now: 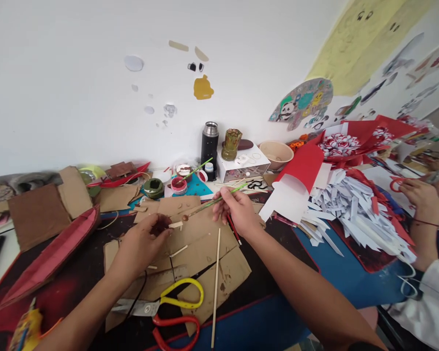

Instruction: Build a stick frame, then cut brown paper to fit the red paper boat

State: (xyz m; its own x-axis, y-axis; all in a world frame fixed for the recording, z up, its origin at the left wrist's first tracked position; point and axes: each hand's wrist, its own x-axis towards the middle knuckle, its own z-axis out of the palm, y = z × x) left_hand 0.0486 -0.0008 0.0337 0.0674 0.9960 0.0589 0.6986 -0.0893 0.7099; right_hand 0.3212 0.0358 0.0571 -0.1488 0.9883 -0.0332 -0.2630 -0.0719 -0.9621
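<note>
On the far left of a cluttered table (pixel 310 287), a yellow tool (pixel 27 329) with a pointed metal tip is partly cut off by the lower edge. Behind it lies a long boat-shaped piece (pixel 54 258), pinkish red inside, with brown cardboard squares beyond. The person's left hand (pixel 141 243) comes next, its thumb and fingers pinching a short pale stick (pixel 176 224) that points right, over flat cardboard (pixel 201 239). Below that hand lie open scissors (pixel 146 308) with 1 yellow handle and 1 red. Farther back are 2 paint jars, a green jar (pixel 154 188) and a red jar (pixel 179 185). A brush (pixel 203 206) slants between the 2 hands, its brown-coated tip at the pale stick's end; whether they touch is unclear. A black flask (pixel 209 146) stands by the wall, and a long thin stick (pixel 216 287) lies across the cardboard in front. The person's right hand (pixel 237 209) pinches the brush's green handle between thumb and fingers. Farther right come red paper (pixel 303 163), a heap of white paper strips (pixel 351 204) and, at the edge, another person's hand (pixel 422 195) at red-handled scissors (pixel 397 183).
</note>
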